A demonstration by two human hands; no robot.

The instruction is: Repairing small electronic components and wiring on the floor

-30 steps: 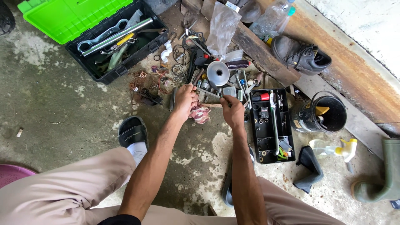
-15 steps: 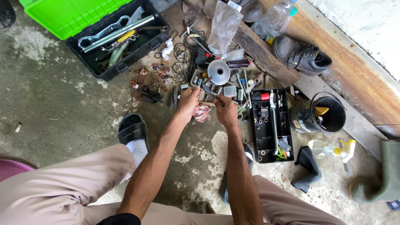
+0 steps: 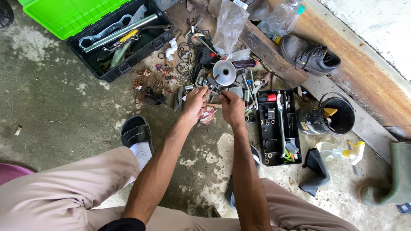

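Concrete floor [image 3: 55, 98], stained and cracked, and everything lies on it. At its far edge runs a rusty beam [image 3: 364, 77], with a wooden plank [image 3: 265, 49] slanting just in front of it. Far left corner: a black toolbox [image 3: 124, 42] with its green lid [image 3: 68, 15] thrown open, wrenches and a long steel bar inside. Off to the right, a green rubber boot [image 3: 394, 179] lies near the floor's right edge, and a worn brown shoe [image 3: 310, 53] sits against the plank. A black bucket [image 3: 327, 115] stands right of a black socket tray [image 3: 276, 128], which is packed with sockets and a screwdriver. A spray bottle [image 3: 338, 150] lies just below the bucket. A clear plastic bag [image 3: 229, 25] leans on the plank; beneath it a small metal funnel [image 3: 224, 72] stands in the clutter of rings, springs and bits.

Now the middle of the floor: both hands meet just in front of that funnel. Left hand [image 3: 195, 102], fingers drawn together, pinching one end of a small dark tool [image 3: 214, 87]. Right hand [image 3: 232, 108], fingers curled in, gripping the other end. The tool is off the floor, between the fingertips, too small to make out further. A pink rag [image 3: 208, 115] lies right under the hands.
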